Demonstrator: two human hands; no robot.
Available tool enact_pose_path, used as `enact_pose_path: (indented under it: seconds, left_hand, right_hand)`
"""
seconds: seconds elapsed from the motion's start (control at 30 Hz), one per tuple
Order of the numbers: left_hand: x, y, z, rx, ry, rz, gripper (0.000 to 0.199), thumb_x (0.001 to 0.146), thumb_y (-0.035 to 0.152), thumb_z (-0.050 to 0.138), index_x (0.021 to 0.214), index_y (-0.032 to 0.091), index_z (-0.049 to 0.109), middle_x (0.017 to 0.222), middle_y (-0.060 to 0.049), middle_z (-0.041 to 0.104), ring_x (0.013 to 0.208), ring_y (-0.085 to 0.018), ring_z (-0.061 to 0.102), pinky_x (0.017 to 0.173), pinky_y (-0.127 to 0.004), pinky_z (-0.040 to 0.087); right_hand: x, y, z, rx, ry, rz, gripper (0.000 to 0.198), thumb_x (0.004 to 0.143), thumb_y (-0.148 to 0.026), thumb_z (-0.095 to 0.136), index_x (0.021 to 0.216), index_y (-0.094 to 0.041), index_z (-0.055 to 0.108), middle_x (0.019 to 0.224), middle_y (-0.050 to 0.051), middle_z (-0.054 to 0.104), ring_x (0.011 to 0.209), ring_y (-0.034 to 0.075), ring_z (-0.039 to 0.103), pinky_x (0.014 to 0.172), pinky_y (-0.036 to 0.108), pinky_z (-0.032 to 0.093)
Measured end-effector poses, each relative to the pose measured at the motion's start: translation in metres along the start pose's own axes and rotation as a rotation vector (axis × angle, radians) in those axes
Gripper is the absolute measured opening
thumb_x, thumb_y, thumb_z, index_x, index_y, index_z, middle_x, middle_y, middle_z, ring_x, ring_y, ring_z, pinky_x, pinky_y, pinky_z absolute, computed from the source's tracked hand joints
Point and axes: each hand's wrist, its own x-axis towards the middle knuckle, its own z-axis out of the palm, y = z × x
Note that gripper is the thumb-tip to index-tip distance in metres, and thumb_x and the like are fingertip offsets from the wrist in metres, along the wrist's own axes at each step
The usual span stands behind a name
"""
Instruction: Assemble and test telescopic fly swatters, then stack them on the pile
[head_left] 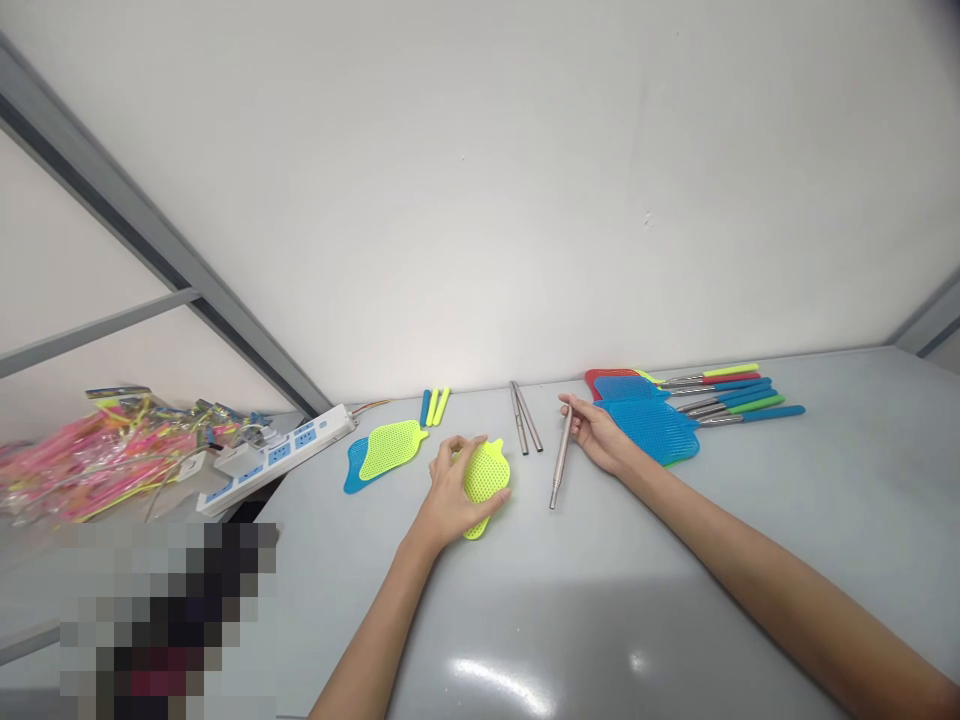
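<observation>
My left hand (452, 497) grips a yellow-green perforated fly swatter head (489, 478) by its sides, its narrow neck pointing away from me. Between the fingers of my right hand (596, 435) is a metal telescopic rod (561, 458), tilted with its lower end toward me. Behind and between the hands lie loose metal rods (528, 418). To the left of my left hand, another yellow-green swatter head (390, 447) overlaps a blue swatter head (355, 468). Near the wall are a blue handle sleeve (425, 408) and two yellow ones (441, 407).
Several assembled fly swatters with blue heads (656, 432), a red head (592, 382) and coloured handles (772, 412) lie at the right. A white power strip (281, 455) with plugs runs along the left edge. Beyond it are pink bagged items (112, 455). The wall (480, 200) rises behind the grey table (720, 560).
</observation>
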Motion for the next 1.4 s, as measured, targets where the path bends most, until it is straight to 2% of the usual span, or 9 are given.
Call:
enact_pose_path:
  seconds: [0.17,0.3,0.4,0.53,0.63,0.93,1.23,1.4]
  left_hand:
    - [-0.003,0.016,0.000,-0.077,0.002,0.089,0.067,0.063,0.039,0.059,0.122,0.024,0.032,0.114,-0.007,0.028,0.112,-0.022,0.030,0.094,-0.036,0.028]
    - [-0.006,0.027,0.001,-0.103,-0.014,0.198,0.067,0.063,0.034,0.058,0.123,0.024,0.030,0.121,-0.009,0.030,0.113,-0.025,0.029,0.095,-0.041,0.026]
    - [-0.007,0.033,0.002,-0.147,-0.019,0.270,0.068,0.063,0.033,0.056,0.125,0.023,0.028,0.124,-0.009,0.031,0.113,-0.025,0.029,0.094,-0.042,0.025]
    - [-0.009,0.035,0.006,-0.220,-0.016,0.310,0.072,0.061,0.034,0.055,0.126,0.022,0.026,0.123,-0.009,0.030,0.113,-0.026,0.029,0.094,-0.042,0.025]
    - [-0.010,0.035,0.009,-0.261,-0.015,0.327,0.070,0.064,0.038,0.052,0.126,0.022,0.025,0.124,-0.009,0.028,0.114,-0.026,0.027,0.094,-0.042,0.024]
    - [-0.010,0.032,0.013,-0.293,-0.048,0.352,0.066,0.071,0.051,0.038,0.128,0.021,0.021,0.127,-0.009,0.025,0.117,-0.026,0.023,0.096,-0.041,0.021]
    - [-0.009,0.031,0.014,-0.284,-0.058,0.341,0.067,0.072,0.053,0.035,0.128,0.021,0.021,0.127,-0.009,0.025,0.118,-0.026,0.024,0.096,-0.041,0.022]
    - [-0.009,0.030,0.014,-0.283,-0.060,0.345,0.066,0.072,0.052,0.036,0.128,0.021,0.021,0.128,-0.010,0.026,0.118,-0.026,0.023,0.096,-0.041,0.022]
  right_hand:
    - [0.001,-0.007,0.014,0.038,-0.012,0.012,0.010,0.071,-0.025,0.058,0.073,-0.015,0.057,0.063,-0.001,0.056,0.044,0.004,0.042,0.040,0.014,0.038]
    - [-0.004,-0.031,0.030,0.058,-0.040,-0.016,0.013,0.073,-0.030,0.055,0.069,-0.018,0.050,0.063,0.000,0.058,0.043,0.005,0.043,0.040,0.015,0.038]
    - [-0.010,-0.052,0.040,0.024,-0.076,-0.127,0.014,0.075,-0.031,0.052,0.072,-0.019,0.048,0.061,0.000,0.059,0.039,0.004,0.038,0.037,0.015,0.034]
    - [-0.019,-0.075,0.047,-0.112,-0.094,-0.322,0.017,0.075,-0.036,0.050,0.074,-0.020,0.046,0.061,0.002,0.060,0.039,0.006,0.039,0.036,0.017,0.033]
    - [-0.026,-0.084,0.051,-0.177,-0.101,-0.393,0.019,0.075,-0.038,0.049,0.075,-0.020,0.045,0.061,0.002,0.060,0.040,0.007,0.039,0.035,0.018,0.033]
    - [-0.033,-0.077,0.064,-0.243,-0.112,-0.397,0.025,0.072,-0.045,0.051,0.075,-0.021,0.044,0.058,-0.001,0.057,0.039,0.006,0.038,0.034,0.018,0.034]
    - [-0.030,-0.079,0.058,-0.227,-0.079,-0.444,0.023,0.074,-0.043,0.049,0.075,-0.021,0.044,0.059,0.000,0.058,0.039,0.006,0.038,0.034,0.018,0.033]
    - [-0.027,-0.076,0.058,-0.210,-0.067,-0.422,0.021,0.074,-0.040,0.050,0.075,-0.020,0.044,0.056,-0.001,0.057,0.038,0.006,0.037,0.033,0.018,0.033]
